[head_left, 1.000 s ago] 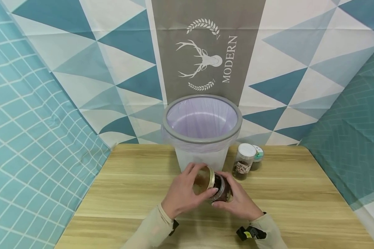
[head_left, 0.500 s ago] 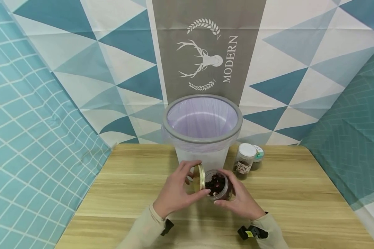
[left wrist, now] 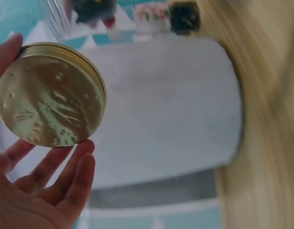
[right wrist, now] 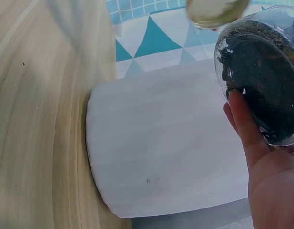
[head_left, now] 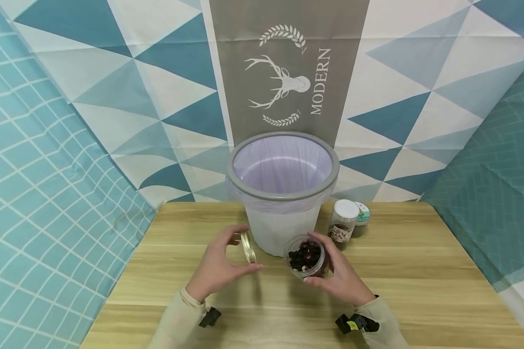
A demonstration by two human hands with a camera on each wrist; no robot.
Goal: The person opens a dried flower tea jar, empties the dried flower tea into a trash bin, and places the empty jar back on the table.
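Note:
My left hand [head_left: 221,266] holds a gold lid [head_left: 248,247] by its edge, thumb on one side and fingers on the other. Its shiny gold face fills much of the left wrist view, where the lid [left wrist: 51,98] sits between thumb and fingertips. My right hand [head_left: 341,276] grips a clear jar [head_left: 306,257], tilted so its open mouth faces up and toward me. Dark dried pieces with reddish and pale bits lie inside. From below, the right wrist view shows the jar's dark base [right wrist: 263,81]. Lid and jar are apart.
A white bin [head_left: 279,228] with a grey rim and a pale purple liner stands right behind the hands. To its right are a white-lidded jar [head_left: 343,220] with dark contents and another jar with a green-and-white lid [head_left: 362,213]. All stand on a wooden table [head_left: 183,228].
The gold lid has come off the jar and moved left with my left hand. My right hand has stayed nearly in place, with the jar's mouth turned more upward.

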